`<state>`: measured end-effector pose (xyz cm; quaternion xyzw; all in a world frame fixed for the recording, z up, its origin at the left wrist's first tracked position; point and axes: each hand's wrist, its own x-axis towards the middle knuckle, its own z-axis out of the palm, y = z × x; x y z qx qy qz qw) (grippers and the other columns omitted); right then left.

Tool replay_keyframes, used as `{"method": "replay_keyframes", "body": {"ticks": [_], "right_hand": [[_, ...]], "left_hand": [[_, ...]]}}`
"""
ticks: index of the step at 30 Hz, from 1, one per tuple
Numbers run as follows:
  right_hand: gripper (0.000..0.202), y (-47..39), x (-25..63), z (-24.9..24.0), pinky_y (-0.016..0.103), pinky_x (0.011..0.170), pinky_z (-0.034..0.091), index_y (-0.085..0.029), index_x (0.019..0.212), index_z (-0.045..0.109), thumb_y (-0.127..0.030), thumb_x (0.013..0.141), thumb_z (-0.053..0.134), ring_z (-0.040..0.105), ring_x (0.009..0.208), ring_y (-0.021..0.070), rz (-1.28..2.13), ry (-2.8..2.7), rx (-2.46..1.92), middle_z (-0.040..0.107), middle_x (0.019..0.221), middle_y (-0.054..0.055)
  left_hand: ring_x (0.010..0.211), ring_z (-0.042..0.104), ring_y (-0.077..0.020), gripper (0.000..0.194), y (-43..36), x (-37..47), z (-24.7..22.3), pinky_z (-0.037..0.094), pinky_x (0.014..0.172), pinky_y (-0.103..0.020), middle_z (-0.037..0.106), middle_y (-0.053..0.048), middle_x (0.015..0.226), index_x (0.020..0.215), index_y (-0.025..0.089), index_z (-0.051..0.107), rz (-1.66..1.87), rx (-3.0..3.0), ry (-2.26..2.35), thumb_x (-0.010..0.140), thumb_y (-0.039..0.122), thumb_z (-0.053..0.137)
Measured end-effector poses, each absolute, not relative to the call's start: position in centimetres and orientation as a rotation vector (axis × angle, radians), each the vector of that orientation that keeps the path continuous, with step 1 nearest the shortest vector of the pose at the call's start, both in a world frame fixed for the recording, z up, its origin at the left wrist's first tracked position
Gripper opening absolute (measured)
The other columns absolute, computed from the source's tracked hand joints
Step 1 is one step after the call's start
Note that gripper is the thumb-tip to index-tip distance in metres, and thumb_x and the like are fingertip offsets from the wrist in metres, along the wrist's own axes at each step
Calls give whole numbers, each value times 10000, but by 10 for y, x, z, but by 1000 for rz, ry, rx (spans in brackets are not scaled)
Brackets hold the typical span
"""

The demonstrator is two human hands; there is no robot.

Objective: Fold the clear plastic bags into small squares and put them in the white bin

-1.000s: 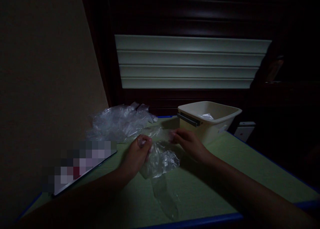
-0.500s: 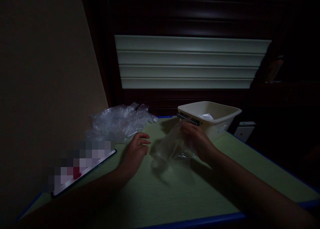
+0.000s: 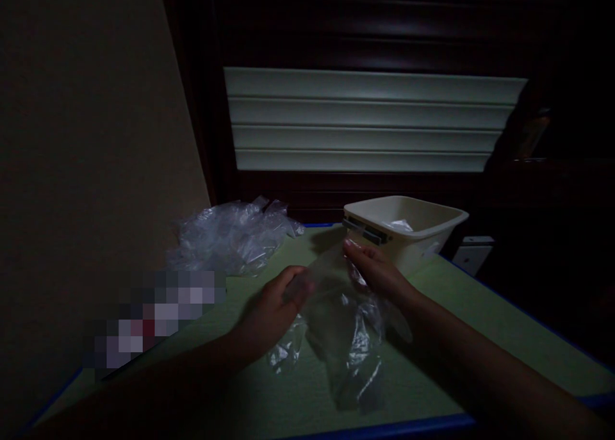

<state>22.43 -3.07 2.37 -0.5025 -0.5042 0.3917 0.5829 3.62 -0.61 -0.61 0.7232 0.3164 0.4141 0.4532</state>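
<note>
A clear plastic bag (image 3: 358, 337) hangs between my two hands over the middle of the table, its lower part drooping toward the front edge. My left hand (image 3: 281, 302) is closed on the bag's left upper edge. Higher and to the right, my right hand (image 3: 377, 267) pinches another part of the edge between thumb and fingers. Behind my left hand lies a heap of crumpled clear plastic bags (image 3: 230, 235). Just beyond my right hand stands a cream plastic bin (image 3: 408, 251) with a grey clip on its left side and some clear plastic inside.
The green table (image 3: 269, 395) has a blue edge. At the left, against the wall, lies a flat device (image 3: 163, 315) with its screen blurred out. A white box (image 3: 473, 257) stands beyond the table's right edge. A dark slatted door (image 3: 365, 120) rises behind.
My left hand has moved right and taken hold of the bag. The bag, bunched in my right hand before, now spreads out and hangs lower between both hands.
</note>
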Motion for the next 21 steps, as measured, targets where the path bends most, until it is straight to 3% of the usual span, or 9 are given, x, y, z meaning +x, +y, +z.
{"method": "replay_keyframes", "body": {"ticks": [2,5,10,15,21], "right_hand": [[489,-32,224,24,213,329,203,-209,566,513,-678,655,614,327,313,77,922,-1196,-1171,417,377,-67],[486,-36,221,24,212,363,253,-195,585,543,-668,634,644,369,367,79,922,-1244,-1177,458,441,-56],[465,-38,220,23,216,382,260,-190,604,542,-640,642,656,363,402,82,881,-1320,-1218,442,471,-56],[409,-34,222,19,234,402,211,-203,601,523,-584,711,623,307,412,86,730,-1374,-1258,376,464,-68],[293,-32,230,17,266,515,315,-196,635,595,-461,753,640,453,567,142,566,-1425,-1289,520,580,-8]], "left_hand": [[775,619,-198,251,-4,35,-5,472,722,-282,651,-25,796,842,201,611,1077,1755,787,861,430,510],[594,564,-147,287,-2,34,-1,454,593,-234,565,18,627,805,196,570,1174,1693,822,861,461,477],[337,374,-87,379,4,33,2,272,331,-178,440,73,496,793,193,513,1223,1566,935,825,566,452],[274,313,-88,407,4,33,2,196,286,-170,360,93,396,766,197,531,1231,1501,1020,820,593,456],[262,307,-89,369,5,33,0,216,269,-169,375,92,392,755,196,542,1226,1477,1065,829,551,469]]}}
